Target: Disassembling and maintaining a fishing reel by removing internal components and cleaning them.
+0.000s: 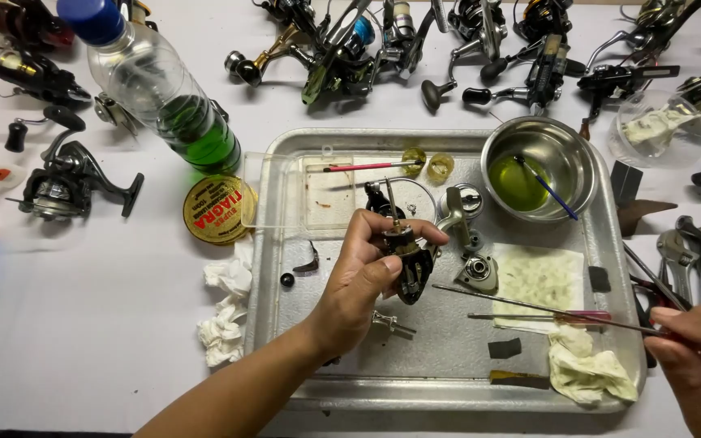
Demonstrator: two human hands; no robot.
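Reel body (410,258), dark and partly stripped, sits over the middle of the metal tray (285,324), pinched in the left hand (363,280) with thumb and fingers pressed around its sides and a thin shaft sticking up at twelve o'clock. At four o'clock from it, the right hand (695,345) has its fingers pressed together on the handle end of a long thin tool (545,311), whose tip points toward the reel at about nine o'clock from that hand. Judging from this, the work calls for a steady left-hand hold with the open side of the body turned toward the incoming tip, and a slow, straight approach so the tip does not skid off. Loose parts lie just beside the body: a silver housing piece (478,272) at three o'clock and a steel bowl (541,166) of yellow-green liquid at two o'clock; keeping work low over the tray should catch anything dropped.
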